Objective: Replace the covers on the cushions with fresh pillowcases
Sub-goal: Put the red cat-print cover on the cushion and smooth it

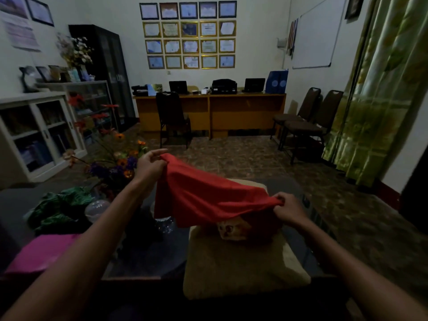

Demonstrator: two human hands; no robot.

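Both hands (150, 165) (288, 209) pinching red pillowcase (203, 195), stretched

Far wall: grid of framed certificates (188, 34) above a long wooden desk (209, 112). On the desk I see two laptops (177, 86) (254, 85) with a black printer (224, 86) between them. Black chair (172, 117) pushed up to the desk; two more chairs (308, 121) along the right wall, just beside the green curtain (375, 93). Whiteboard (315, 35) on the right wall. Left side: white glass-door cabinet (39, 135), tall black cabinet (108, 72) behind it. Artificial flower arrangement (115, 158) on the dark glass table (143, 256), clear plastic bottle (96, 208) near it.
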